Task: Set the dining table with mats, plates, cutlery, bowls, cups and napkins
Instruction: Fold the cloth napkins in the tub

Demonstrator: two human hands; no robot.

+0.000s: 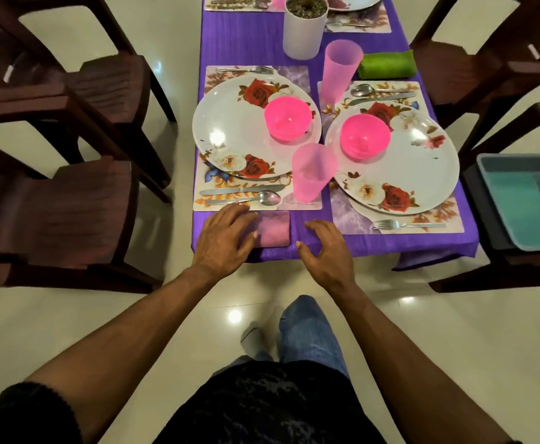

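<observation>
Your left grip (222, 233) lies flat, fingers nearly straight, on the near end of the folded pink napkin (273, 228), pressing rather than pinching it; your right grip (324, 243) hovers just beside the napkin, fingers loosely curled, holding nothing. The napkin sits on the purple cloth at the near edge of the worktop (249, 43), just below the left mat (300, 205). That setting reads complete: floral plate (230, 129), pink bowl (288, 118), pink cup (312, 173), knife (240, 190), spoon (256, 198), fork (246, 69). The right setting also has plate (422, 168), bowl (364, 136), cup (340, 70), cutlery, and a rolled green napkin (387, 65) beyond its mat. Two far settings are cut off by the frame; their state cannot be judged. The teal tub (525, 200) on the right chair looks emptied. Judgement: task near its end, with the napkin possibly needing squaring.
</observation>
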